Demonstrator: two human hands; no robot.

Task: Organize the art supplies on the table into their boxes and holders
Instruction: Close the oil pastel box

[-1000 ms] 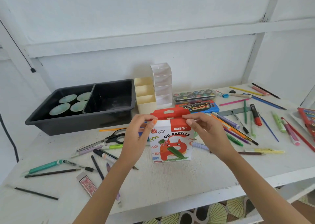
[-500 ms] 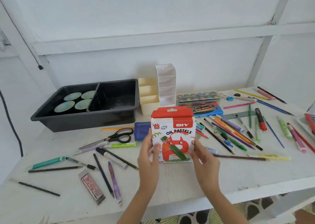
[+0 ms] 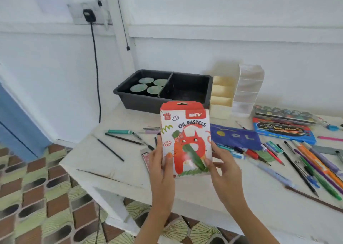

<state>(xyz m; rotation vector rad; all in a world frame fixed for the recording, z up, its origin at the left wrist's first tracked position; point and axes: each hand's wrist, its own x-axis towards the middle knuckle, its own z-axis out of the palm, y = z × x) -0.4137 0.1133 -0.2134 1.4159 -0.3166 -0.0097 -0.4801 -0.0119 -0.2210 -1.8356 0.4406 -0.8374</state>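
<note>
Head view: one camera looks down at the table point(image 3: 204, 193) and both hands.
Box: the pastel box point(image 3: 185, 138) is in the middle of the frame. It is held upright above the table with its front to the camera. Its red top flap looks closed.
Left hand: the left hand point(image 3: 161, 169) grips the box's left edge, with the thumb on the front and the fingers behind.
Right hand: the right hand point(image 3: 224, 169) pinches the box's lower right edge with curled fingers.
Tray: the black tray point(image 3: 141, 104) sits behind the box, in the upper middle. Four green cups point(image 3: 146, 86) sit in its left part. The right part looks bare, but it is dark in there.
Holders: the yellow holder point(image 3: 220, 102) and the white holder point(image 3: 246, 91) stand just right of the tray. I see nothing poking out of them.
Right side: many pens point(image 3: 315, 162) lie loose here. A blue pouch point(image 3: 235, 138), a paint set point(image 3: 284, 112) and a blue box point(image 3: 284, 132) lie near them.
Left side: a few pencils point(image 3: 120, 138) lie loose left of the pastel box.
Done: I think the pastels are packed, since their box looks shut.
Left to do: nearly all of it. The pastel box needs a spot, and the pens and pencils need to go in the holders. The job looks just begun.
</note>
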